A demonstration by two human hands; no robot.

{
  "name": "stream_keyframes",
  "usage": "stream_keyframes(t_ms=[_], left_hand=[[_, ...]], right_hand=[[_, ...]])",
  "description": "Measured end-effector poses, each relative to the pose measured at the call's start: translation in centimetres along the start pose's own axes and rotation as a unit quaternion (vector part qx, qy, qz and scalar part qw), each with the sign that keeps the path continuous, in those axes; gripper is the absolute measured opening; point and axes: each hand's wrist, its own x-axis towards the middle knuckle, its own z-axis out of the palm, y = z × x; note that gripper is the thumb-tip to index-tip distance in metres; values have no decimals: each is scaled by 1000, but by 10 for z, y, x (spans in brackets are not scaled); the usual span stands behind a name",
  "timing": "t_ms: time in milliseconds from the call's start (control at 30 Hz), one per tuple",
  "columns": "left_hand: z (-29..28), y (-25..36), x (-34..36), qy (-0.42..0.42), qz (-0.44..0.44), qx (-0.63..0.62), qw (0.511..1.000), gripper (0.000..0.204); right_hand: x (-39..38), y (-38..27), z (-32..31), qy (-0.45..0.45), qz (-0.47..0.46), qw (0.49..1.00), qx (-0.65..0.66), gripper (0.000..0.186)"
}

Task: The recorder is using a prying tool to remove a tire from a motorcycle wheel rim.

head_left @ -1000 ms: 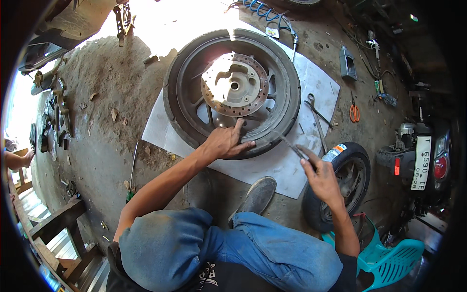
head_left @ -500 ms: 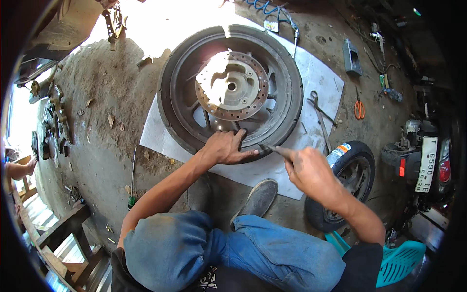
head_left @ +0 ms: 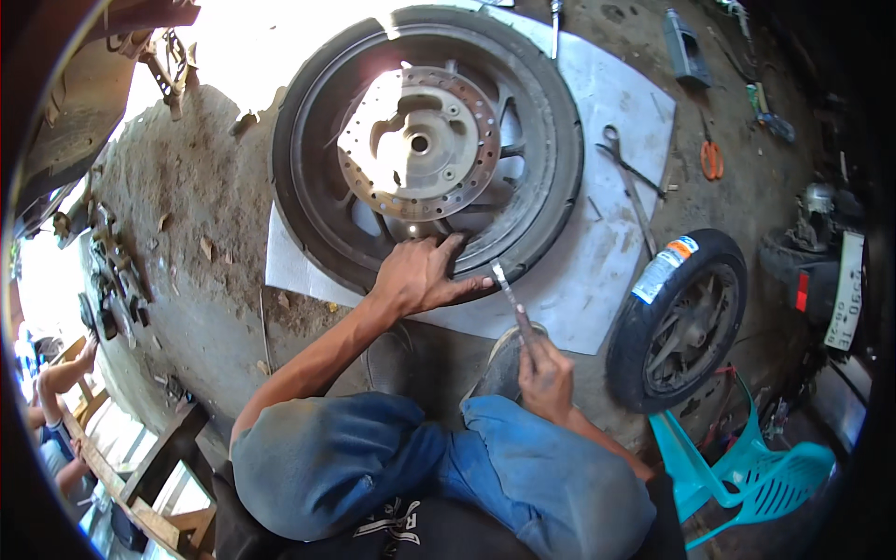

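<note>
A motorcycle wheel with its black tyre [head_left: 566,159] lies flat in front of me, its drilled brake disc [head_left: 474,182] facing up. My left hand [head_left: 415,277] rests on the near side of the tyre and rim, fingers spread and thumb stretched to the right along the rubber. A long metal tyre lever [head_left: 509,293] is gripped in my closed right hand [head_left: 545,375], held by its lower end above my shoe. The lever's bright flat tip meets the near right edge of the tyre, just beyond my left thumb. My left fingertips are partly hidden behind the hand.
Under the wheel is a white sheet [head_left: 609,243] bearing a wrench [head_left: 613,140] and long tools. Orange-handled scissors [head_left: 711,159] and a grey bottle [head_left: 686,51] lie beyond. A smaller wheel [head_left: 625,345] and a turquoise chair [head_left: 782,481] stand right. Another person's limbs [head_left: 65,373] show left.
My right hand has dropped lower and nearer to me, with more of the tyre lever showing and standing steeper. The left hand keeps its place on the tyre. The whole view has shifted.
</note>
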Motion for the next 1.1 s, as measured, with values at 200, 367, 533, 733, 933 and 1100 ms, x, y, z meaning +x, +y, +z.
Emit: stream_keyframes(t_ms=[200, 367, 533, 733, 933, 1100], left_hand=[[-7, 1, -6, -26, -56, -3, 998, 99], [3, -1, 4, -45, -62, -34, 997, 97], [-6, 12, 10, -69, -105, -34, 992, 97], [-3, 12, 8, -41, -100, -70, 992, 83], [-4, 19, 10, -41, -95, -52, 993, 85], [2, 4, 12, -56, -43, -46, 996, 96]], right_hand=[[55, -38, -66, -134, 26, 989, -60, 68], [22, 25, -12, -38, -10, 999, 38, 62], [23, 50, 17, 8, -58, 997, 55, 71], [20, 40, 21, 36, -33, 996, 74, 64], [6, 73, 60, 113, -94, 989, 21, 60], [10, 59, 48, 159, -64, 983, 69, 37]])
